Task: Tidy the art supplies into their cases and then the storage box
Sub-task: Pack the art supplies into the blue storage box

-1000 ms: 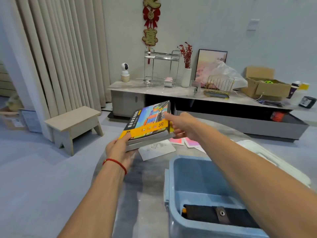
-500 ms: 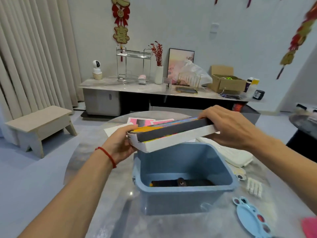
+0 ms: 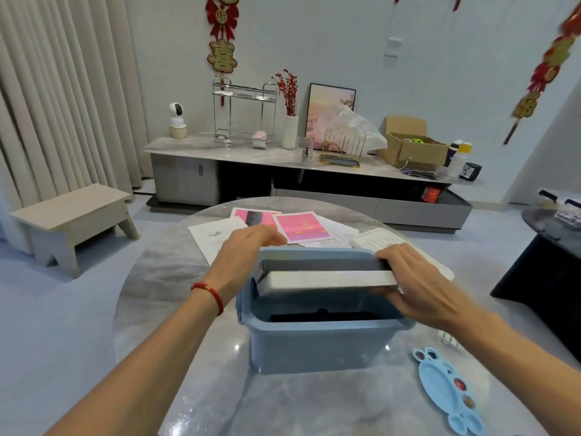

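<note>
A blue storage box (image 3: 317,344) stands on the round marble table (image 3: 176,309). Inside its mouth sits a flat supply case (image 3: 327,278), seen edge-on as a white and dark slab just below the rim. My left hand (image 3: 248,259) holds the case's left end at the box's far left corner. My right hand (image 3: 418,284) grips its right end, fingers curled over the top edge. A dark case (image 3: 320,316) lies on the box's bottom.
A light-blue paint palette (image 3: 446,391) lies at the near right of the table. Pink prints (image 3: 301,228) and white sheets lie beyond the box, with a white lid (image 3: 393,243) at the right. A wooden stool (image 3: 72,221) stands left on the floor.
Both hands have lowered the flat case from above the box into its mouth. The view has tilted down and closer to the box.
</note>
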Tool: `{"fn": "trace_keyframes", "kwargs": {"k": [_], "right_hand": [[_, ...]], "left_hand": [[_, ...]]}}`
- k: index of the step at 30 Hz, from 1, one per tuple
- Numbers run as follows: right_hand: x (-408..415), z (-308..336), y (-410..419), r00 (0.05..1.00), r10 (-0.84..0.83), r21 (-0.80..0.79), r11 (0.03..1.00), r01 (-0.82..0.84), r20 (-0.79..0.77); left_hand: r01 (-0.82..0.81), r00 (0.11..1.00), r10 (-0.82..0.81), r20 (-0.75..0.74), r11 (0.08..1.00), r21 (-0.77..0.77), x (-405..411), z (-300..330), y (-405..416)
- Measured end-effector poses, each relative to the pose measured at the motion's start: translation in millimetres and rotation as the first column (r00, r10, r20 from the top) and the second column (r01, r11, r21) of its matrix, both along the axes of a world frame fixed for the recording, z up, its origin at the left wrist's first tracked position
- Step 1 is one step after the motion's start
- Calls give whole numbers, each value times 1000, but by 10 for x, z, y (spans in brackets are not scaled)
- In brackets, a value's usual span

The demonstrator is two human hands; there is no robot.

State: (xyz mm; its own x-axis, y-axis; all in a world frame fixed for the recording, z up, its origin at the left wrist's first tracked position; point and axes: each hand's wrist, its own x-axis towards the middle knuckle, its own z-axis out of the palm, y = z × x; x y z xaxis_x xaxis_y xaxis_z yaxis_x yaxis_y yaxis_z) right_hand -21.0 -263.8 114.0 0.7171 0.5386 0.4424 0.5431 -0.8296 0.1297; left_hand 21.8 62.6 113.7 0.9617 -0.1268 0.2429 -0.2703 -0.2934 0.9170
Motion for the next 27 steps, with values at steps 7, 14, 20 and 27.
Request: {"fn": "trace_keyframes", "kwargs": {"k": [7,14,20,27], "right_hand": [[245,-187,61,983,-93,-3,996,94,-158],[456,-60,145,839,-211,-209,971,119,-502],[321,30,172,586,-221,-167,975,146,-780],[310,202,219,492,-210,-230,973,20,-845]], "left_hand": [[58,972,-166,165,854,517,-226,-205,-36],[201,953,-304,-5,616,762,-139,-216,-37],[244,944,-326,-44,605,758,-180,-228,-145],[330,927,-345,-144,575,748,-160,-221,-151]]}}
